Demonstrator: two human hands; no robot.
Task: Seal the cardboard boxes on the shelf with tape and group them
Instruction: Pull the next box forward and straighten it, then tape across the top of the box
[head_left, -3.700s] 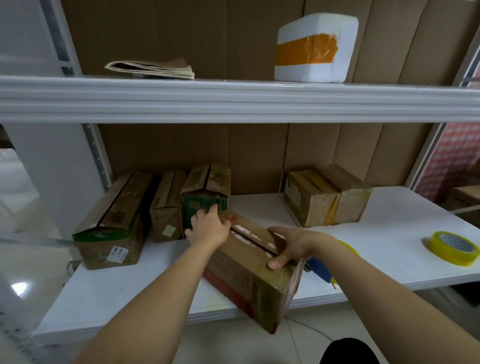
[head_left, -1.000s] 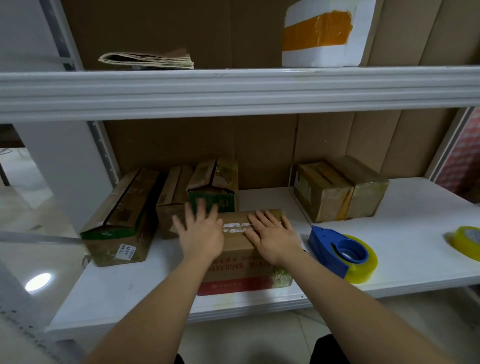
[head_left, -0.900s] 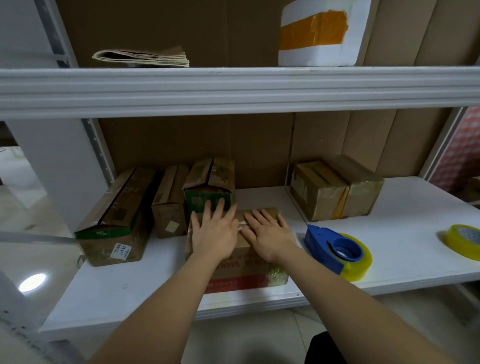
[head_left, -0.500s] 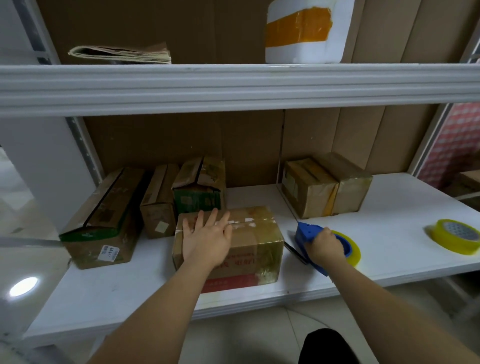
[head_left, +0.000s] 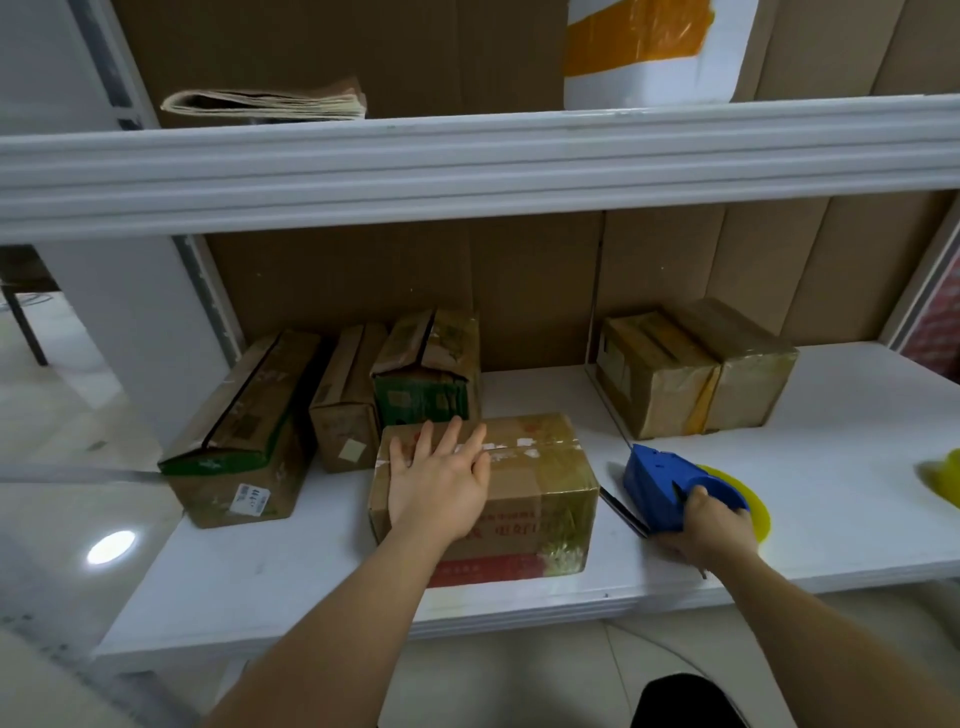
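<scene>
On shelf (head_left: 311, 582): left hand (head_left: 441, 483) flat, fingers spread, steadying cardboard box (head_left: 540, 488); right hand (head_left: 711, 525) clamped on blue tape dispenser (head_left: 660, 488). Taping step; next, probably dispenser onto top seam.

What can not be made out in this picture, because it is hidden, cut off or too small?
- Head view: yellow tape roll at the right is cut by the frame edge and blurred.
- White foam box with orange tape: top cut off by the upper edge.
- Red print on the front brown cardboard box: too small to read.
- Right hand hides the blue tape dispenser's handle.
</scene>
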